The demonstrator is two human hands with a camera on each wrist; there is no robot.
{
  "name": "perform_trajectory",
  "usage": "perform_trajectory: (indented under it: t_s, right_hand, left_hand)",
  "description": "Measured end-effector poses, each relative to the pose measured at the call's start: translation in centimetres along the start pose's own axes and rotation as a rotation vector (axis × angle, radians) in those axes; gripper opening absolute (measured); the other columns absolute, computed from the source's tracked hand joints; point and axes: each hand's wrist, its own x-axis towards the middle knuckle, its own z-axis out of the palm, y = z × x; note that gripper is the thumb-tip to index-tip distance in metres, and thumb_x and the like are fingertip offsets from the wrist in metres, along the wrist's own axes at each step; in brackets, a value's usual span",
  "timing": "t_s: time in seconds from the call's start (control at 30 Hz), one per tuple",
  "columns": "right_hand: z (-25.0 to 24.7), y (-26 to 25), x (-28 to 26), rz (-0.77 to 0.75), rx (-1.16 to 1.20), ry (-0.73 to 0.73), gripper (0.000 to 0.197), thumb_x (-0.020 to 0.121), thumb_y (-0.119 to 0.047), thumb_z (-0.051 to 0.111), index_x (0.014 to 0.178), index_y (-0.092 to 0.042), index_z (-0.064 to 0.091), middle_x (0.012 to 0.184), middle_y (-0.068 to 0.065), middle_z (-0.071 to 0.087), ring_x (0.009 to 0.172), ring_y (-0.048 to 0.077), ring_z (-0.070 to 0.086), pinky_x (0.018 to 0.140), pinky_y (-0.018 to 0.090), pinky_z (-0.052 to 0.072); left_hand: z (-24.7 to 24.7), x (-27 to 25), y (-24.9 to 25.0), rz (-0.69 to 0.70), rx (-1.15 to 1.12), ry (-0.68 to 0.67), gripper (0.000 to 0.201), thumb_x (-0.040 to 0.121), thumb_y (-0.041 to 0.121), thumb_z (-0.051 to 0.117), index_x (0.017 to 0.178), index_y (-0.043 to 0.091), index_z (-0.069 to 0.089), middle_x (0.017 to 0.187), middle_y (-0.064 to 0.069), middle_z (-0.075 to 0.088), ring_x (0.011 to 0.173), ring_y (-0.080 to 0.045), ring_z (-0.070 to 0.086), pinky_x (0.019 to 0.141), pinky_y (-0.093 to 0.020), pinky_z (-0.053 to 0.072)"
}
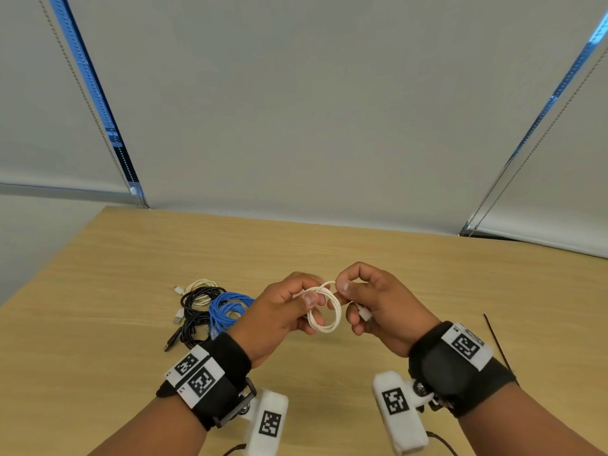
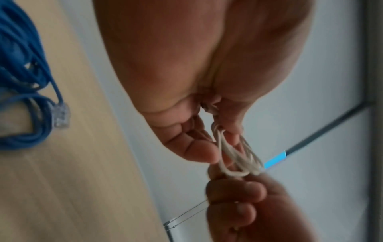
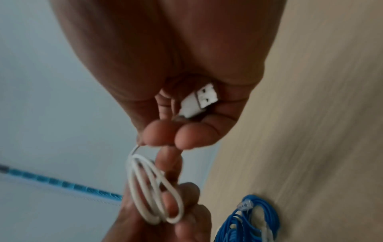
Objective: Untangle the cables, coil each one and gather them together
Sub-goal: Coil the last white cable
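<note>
A thin white cable (image 1: 325, 309) is wound into a small coil held above the table between both hands. My left hand (image 1: 292, 307) pinches the coil's left side between thumb and fingers; the loops (image 2: 234, 157) show below its fingertips. My right hand (image 1: 355, 301) pinches the cable's strand at the coil's top and keeps the white USB plug (image 3: 199, 101) tucked against its palm. On the table to the left lie a coiled blue network cable (image 1: 227, 309), black cables (image 1: 194, 319) and a cream cable (image 1: 199, 289), bunched together.
The wooden table (image 1: 329, 245) stretches ahead to a grey roller blind (image 1: 296, 110). A thin black strip like a cable tie (image 1: 495, 339) lies on the table beside my right wrist. The blue cable's clear plug (image 2: 61, 114) rests on the wood.
</note>
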Motion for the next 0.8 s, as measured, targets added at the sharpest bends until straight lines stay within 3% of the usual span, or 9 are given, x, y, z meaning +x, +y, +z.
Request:
perform_trajectory:
  t_s: [0.07, 0.2, 0.37, 0.47, 0.57, 0.63, 0.67, 0.73, 0.8]
  right_hand:
    - [-0.2, 1.0, 0.1, 0.058, 0.068, -0.002, 0.008, 0.098, -0.013, 0.062, 0.090, -0.014, 0.065, 0.077, 0.008, 0.066, 0.051, 0.015, 0.055, 0.044, 0.025, 0.044]
    - [0.2, 2.7, 0.0, 0.102, -0.039, 0.029, 0.020, 0.097, -0.005, 0.054, 0.084, -0.016, 0.065, 0.070, 0.007, 0.063, 0.046, 0.014, 0.051, 0.042, 0.024, 0.040]
    - [0.7, 2.7, 0.2, 0.042, -0.282, 0.116, 0.011, 0.098, -0.015, 0.053, 0.090, -0.014, 0.061, 0.066, 0.006, 0.061, 0.042, 0.013, 0.044, 0.040, 0.021, 0.033]
    - [1.0, 2.7, 0.1, 0.061, -0.323, 0.146, 0.016, 0.098, -0.010, 0.047, 0.086, -0.013, 0.058, 0.068, 0.009, 0.062, 0.043, 0.015, 0.049, 0.042, 0.025, 0.036]
    - [1.2, 2.6, 0.0, -0.053, -0.395, 0.282, 0.012, 0.099, -0.018, 0.055, 0.090, -0.014, 0.062, 0.081, 0.003, 0.071, 0.064, 0.018, 0.067, 0.062, 0.037, 0.055]
    - [0.8, 2.0, -0.4, -0.262, -0.507, 0.431, 0.013, 0.096, -0.021, 0.059, 0.085, -0.024, 0.064, 0.089, -0.005, 0.067, 0.077, 0.009, 0.064, 0.075, 0.026, 0.051]
    - [0.8, 1.5, -0.6, -0.340, -0.546, 0.433, 0.013, 0.095, -0.024, 0.061, 0.083, -0.028, 0.066, 0.090, -0.007, 0.066, 0.079, 0.006, 0.061, 0.075, 0.020, 0.047]
    - [1.3, 0.9, -1.0, -0.336, -0.646, 0.305, 0.012, 0.095, -0.033, 0.061, 0.089, -0.031, 0.072, 0.091, -0.009, 0.066, 0.082, 0.005, 0.060, 0.074, 0.019, 0.045]
    - [2.1, 1.0, -1.0, -0.258, -0.832, 0.180, 0.020, 0.098, -0.037, 0.058, 0.111, -0.033, 0.072, 0.097, -0.010, 0.067, 0.087, 0.003, 0.059, 0.079, 0.023, 0.046]
  left_hand:
    - [0.2, -0.1, 0.1, 0.061, -0.030, 0.001, 0.016, 0.095, 0.025, 0.062, 0.090, 0.018, 0.075, 0.135, 0.001, 0.064, 0.091, -0.020, 0.064, 0.075, -0.032, 0.052]
    - [0.9, 0.1, 0.2, 0.101, -0.004, 0.063, 0.019, 0.089, 0.037, 0.064, 0.088, 0.021, 0.075, 0.096, -0.005, 0.072, 0.088, -0.019, 0.060, 0.080, -0.035, 0.047]
    - [1.8, -0.1, -0.1, 0.080, -0.079, -0.040, 0.022, 0.096, 0.028, 0.060, 0.088, 0.008, 0.067, 0.121, -0.011, 0.072, 0.099, -0.028, 0.064, 0.082, -0.036, 0.048]
    - [2.4, 0.1, -0.1, 0.054, -0.088, 0.002, 0.020, 0.092, 0.033, 0.063, 0.084, 0.017, 0.071, 0.093, -0.005, 0.071, 0.085, -0.024, 0.060, 0.078, -0.035, 0.046]
    - [1.9, 0.6, -0.4, 0.049, -0.011, 0.170, 0.020, 0.099, 0.022, 0.061, 0.088, 0.016, 0.077, 0.097, -0.003, 0.076, 0.092, -0.020, 0.066, 0.087, -0.038, 0.052]
    - [1.2, 0.8, -0.6, 0.024, 0.040, 0.291, 0.022, 0.100, 0.018, 0.060, 0.092, 0.018, 0.079, 0.104, 0.001, 0.078, 0.098, -0.016, 0.066, 0.089, -0.036, 0.049]
    - [0.9, 0.8, -0.7, 0.014, 0.040, 0.331, 0.022, 0.100, 0.019, 0.060, 0.094, 0.021, 0.080, 0.106, 0.003, 0.078, 0.099, -0.012, 0.066, 0.087, -0.033, 0.047]
    - [0.8, 0.7, -0.9, 0.008, 0.011, 0.360, 0.021, 0.100, 0.022, 0.060, 0.097, 0.025, 0.080, 0.110, 0.005, 0.078, 0.100, -0.006, 0.066, 0.085, -0.031, 0.042]
    - [1.3, 0.6, -1.0, 0.020, -0.057, 0.337, 0.020, 0.098, 0.027, 0.060, 0.101, 0.026, 0.080, 0.115, 0.004, 0.076, 0.107, -0.006, 0.066, 0.089, -0.033, 0.041]
